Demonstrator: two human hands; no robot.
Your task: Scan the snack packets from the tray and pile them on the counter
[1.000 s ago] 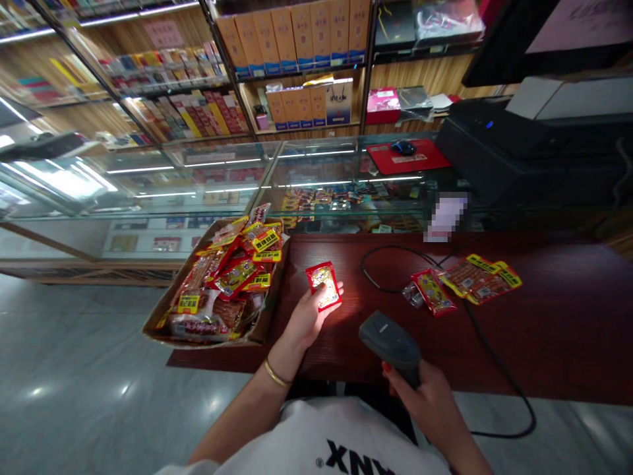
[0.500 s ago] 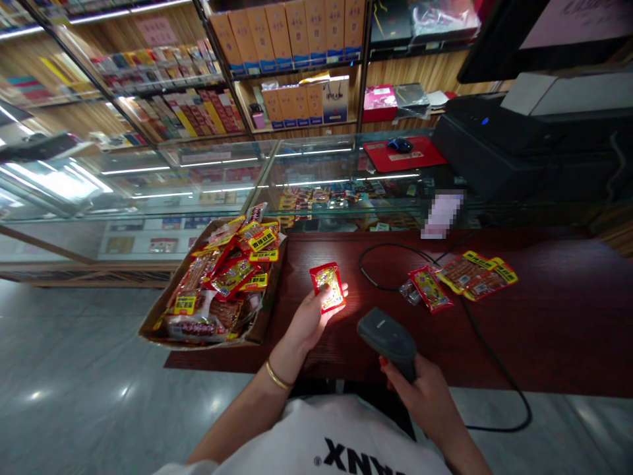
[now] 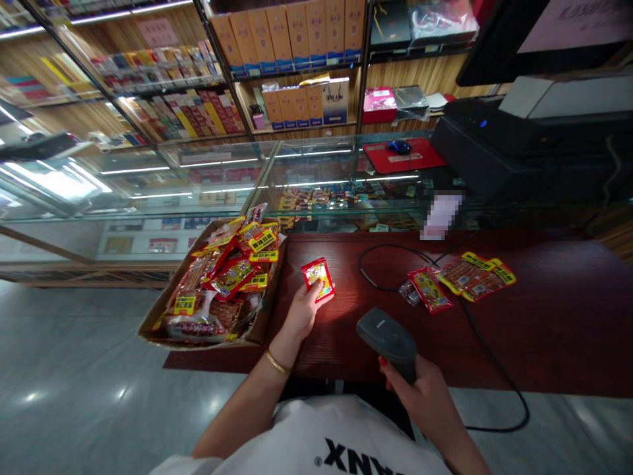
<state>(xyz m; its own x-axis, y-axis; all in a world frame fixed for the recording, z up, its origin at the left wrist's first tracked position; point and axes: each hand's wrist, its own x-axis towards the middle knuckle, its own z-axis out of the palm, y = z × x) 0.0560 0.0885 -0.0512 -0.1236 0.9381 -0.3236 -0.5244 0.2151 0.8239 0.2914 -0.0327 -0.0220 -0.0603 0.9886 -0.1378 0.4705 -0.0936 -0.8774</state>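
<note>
My left hand (image 3: 302, 311) pinches a small red and yellow snack packet (image 3: 318, 277) above the dark red tabletop. Bright light from the scanner falls on the packet. My right hand (image 3: 428, 389) is wrapped round the grip of a dark grey barcode scanner (image 3: 388, 335), its head tilted toward the packet. To the left stands an open cardboard box (image 3: 274, 290) heaped with snack packets (image 3: 232, 277). On the right side of the table lie a red packet (image 3: 430, 290), a small clear-and-dark packet (image 3: 409, 292) and some yellow-edged packets (image 3: 477, 276) of brown sticks.
A black cable (image 3: 499, 369) loops across the table and over its front edge. Behind is a glass display counter (image 3: 316, 158) bearing a red mouse pad (image 3: 425, 155) and mouse (image 3: 399, 146). A black machine (image 3: 519, 145) stands at the right, below a monitor (image 3: 544, 39).
My left hand has moved slightly left and away from the scanner, carrying the packet. The right hand and the scanner have stayed nearly still.
</note>
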